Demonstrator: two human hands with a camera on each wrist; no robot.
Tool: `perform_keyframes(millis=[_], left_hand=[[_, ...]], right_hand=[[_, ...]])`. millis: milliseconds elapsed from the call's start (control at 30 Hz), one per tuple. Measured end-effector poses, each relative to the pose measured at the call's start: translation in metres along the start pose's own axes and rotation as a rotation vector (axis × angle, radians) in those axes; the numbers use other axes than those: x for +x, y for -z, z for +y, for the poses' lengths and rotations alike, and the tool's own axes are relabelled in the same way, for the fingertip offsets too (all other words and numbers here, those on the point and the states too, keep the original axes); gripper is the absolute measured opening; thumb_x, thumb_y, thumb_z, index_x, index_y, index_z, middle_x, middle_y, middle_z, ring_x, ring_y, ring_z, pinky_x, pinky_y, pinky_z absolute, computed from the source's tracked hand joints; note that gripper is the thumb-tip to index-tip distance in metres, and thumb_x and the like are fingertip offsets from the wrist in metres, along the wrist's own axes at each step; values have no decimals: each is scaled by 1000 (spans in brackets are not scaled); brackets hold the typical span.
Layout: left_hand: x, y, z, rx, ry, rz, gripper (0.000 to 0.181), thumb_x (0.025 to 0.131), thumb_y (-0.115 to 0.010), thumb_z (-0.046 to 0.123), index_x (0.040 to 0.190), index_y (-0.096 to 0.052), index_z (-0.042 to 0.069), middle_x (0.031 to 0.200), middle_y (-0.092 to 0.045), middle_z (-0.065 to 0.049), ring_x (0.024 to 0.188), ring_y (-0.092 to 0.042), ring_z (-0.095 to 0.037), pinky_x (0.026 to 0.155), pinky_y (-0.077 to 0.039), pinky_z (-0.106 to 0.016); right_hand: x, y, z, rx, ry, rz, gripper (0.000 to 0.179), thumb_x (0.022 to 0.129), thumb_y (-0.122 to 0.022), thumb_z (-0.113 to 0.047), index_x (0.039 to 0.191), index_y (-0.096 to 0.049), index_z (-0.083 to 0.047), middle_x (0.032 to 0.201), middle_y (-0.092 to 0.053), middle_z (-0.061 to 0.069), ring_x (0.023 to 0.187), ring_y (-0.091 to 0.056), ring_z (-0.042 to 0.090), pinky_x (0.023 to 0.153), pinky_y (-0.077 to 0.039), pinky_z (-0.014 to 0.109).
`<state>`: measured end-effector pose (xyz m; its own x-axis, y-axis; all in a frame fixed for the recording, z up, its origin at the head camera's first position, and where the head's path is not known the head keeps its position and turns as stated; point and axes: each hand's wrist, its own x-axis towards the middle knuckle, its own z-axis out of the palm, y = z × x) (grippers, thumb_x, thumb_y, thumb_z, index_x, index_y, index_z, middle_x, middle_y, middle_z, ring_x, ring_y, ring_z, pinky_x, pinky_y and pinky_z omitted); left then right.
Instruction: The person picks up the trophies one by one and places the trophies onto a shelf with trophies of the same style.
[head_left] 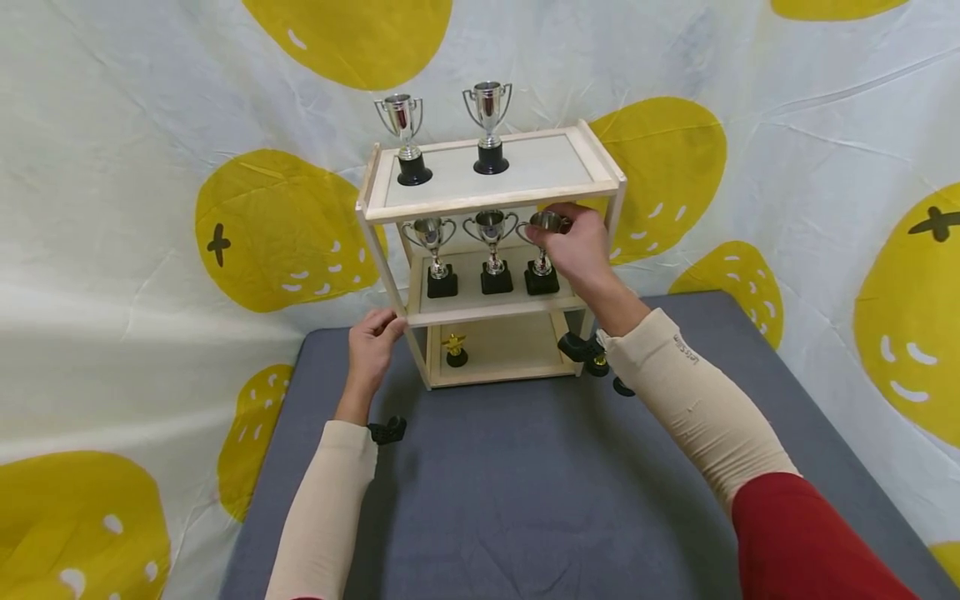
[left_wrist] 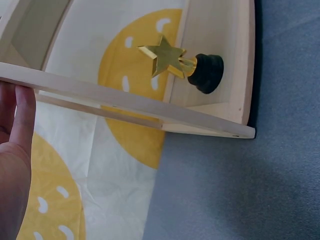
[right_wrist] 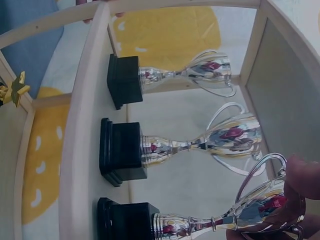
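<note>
A wooden three-tier shelf (head_left: pixel 487 315) stands at the back. My right hand (head_left: pixel 576 246) grips the bowl of the rightmost silver trophy cup (head_left: pixel 542 265), whose black base sits on the middle tier. Beside it stand a middle silver trophy cup (head_left: pixel 492 242) and a left one (head_left: pixel 437 250), both upright; the right wrist view shows all three sideways. My left hand (head_left: pixel 371 346) holds the shelf's left post at the middle tier; in the left wrist view its fingers (left_wrist: pixel 22 117) lie against the post (left_wrist: pixel 100 92).
Two silver trophy cups (head_left: pixel 401 129) (head_left: pixel 489 117) stand on the top tier. A gold star trophy (head_left: pixel 454 350) is on the bottom tier's left. Dark-based gold trophies (head_left: pixel 597 365) stand right of the shelf, partly behind my forearm. A patterned cloth hangs behind the grey surface (head_left: pixel 510 483).
</note>
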<state>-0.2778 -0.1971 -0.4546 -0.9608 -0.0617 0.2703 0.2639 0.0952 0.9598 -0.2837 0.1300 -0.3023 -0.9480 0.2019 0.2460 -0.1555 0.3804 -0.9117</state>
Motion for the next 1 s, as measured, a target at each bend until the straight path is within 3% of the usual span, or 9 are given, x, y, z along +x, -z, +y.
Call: perform_keyframes(millis=[200,533,733,1000], left_hand=[[-1,0,1,4,-3,2,30,100,-70,13,122,-73,-9,97,-64,7,95,-66,-1,89,-59,-13],[-2,0,1,9,-6,-2,34,100,-72,18,122,-74,-8,101,-66,1,96,-67,-2,89,-60,-14],[-3,-1,-1,-5,-8,-1,34,100,-71,18,121,-73,-9,99,-65,5,97,-67,-3,90,-60,-15],[-1,-1,-1,0,6,-3,33,101,-70,15,122,-72,-10,98,-64,10,100,-67,-3,90,-59,-13]], right_hand=[[3,-3,7,2,15,11,24,92,-78,-21,111,-74,-7,98,-64,2,83,-57,17,68,-50,26],[9,-5,10,39,31,27,37,94,-75,-17,130,-72,-9,130,-65,11,100,-60,20,82,-54,27],[14,-7,13,50,57,31,43,97,-71,-15,139,-65,-11,141,-62,11,115,-59,22,95,-55,35],[17,-7,14,-22,64,50,44,98,-69,-18,141,-64,-13,144,-62,8,126,-58,22,105,-52,41]])
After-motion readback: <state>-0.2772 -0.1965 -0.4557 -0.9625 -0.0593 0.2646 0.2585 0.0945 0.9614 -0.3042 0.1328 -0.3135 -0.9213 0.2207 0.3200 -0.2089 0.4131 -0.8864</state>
